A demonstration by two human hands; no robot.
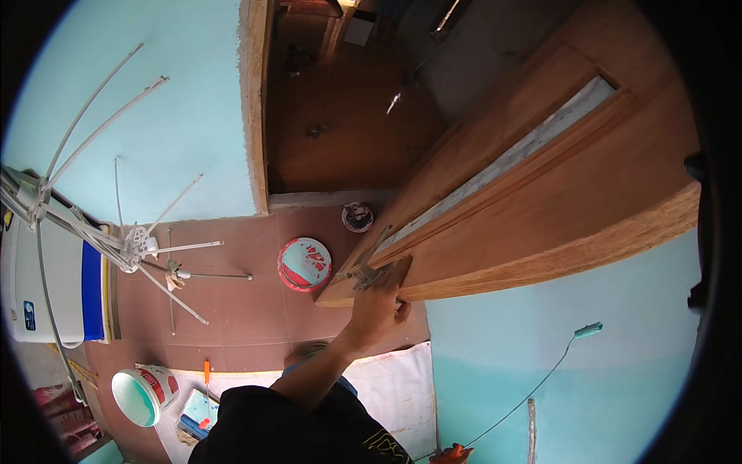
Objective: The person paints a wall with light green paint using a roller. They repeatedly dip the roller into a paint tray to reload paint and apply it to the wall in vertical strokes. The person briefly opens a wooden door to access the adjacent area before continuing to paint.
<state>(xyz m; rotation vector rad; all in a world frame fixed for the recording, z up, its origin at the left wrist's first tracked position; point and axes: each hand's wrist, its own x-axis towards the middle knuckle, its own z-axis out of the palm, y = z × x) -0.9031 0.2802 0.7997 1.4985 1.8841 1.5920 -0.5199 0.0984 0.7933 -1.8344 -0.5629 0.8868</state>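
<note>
My left hand (379,303) is closed on the metal handle (368,272) at the edge of a brown wooden door (533,209). The door stands open and has a narrow pale panel. My left arm, in a black sleeve, reaches up to it from the lower middle. At the bottom edge, an orange-red shape that appears to be my right hand (452,454) is wrapped round the thin rod of a paint roller (589,331). Most of that hand is cut off. The roller's small green head is beside the light blue wall (556,286).
A red-rimmed bucket lid (304,264) and a small paint pot (358,217) are on the tiled floor near the door. At left stand a metal rack (135,243), a white appliance (46,271) and a paint bucket (137,396). A pale sheet (402,387) covers floor by the wall.
</note>
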